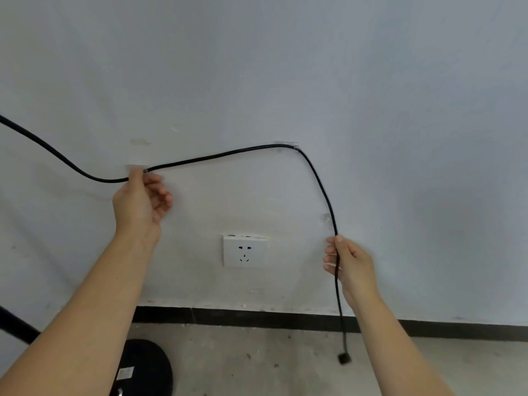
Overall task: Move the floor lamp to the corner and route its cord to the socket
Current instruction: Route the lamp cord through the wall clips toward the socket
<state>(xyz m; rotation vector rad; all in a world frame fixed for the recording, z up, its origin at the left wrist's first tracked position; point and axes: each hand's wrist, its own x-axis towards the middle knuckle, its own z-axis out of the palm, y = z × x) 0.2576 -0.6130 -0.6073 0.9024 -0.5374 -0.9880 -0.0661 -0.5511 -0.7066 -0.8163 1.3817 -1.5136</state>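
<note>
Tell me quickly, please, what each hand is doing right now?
Left hand: pinching the black cord at a clear wall clip.
Right hand: closed around the cord's hanging end.

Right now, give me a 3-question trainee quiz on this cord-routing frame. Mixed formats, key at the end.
1. True or false: the plug is already in the socket.
2. Multiple choice: where is the left hand gripping the cord? A) at the left wall clip B) at the lamp base C) at the plug
3. Fill in: the right hand holds the cord just below the ____ wall clip.

Key: 1 false, the plug hangs free near the floor. 2 A. 3 lowest (right-side); the top clip carries the bend above.
</note>
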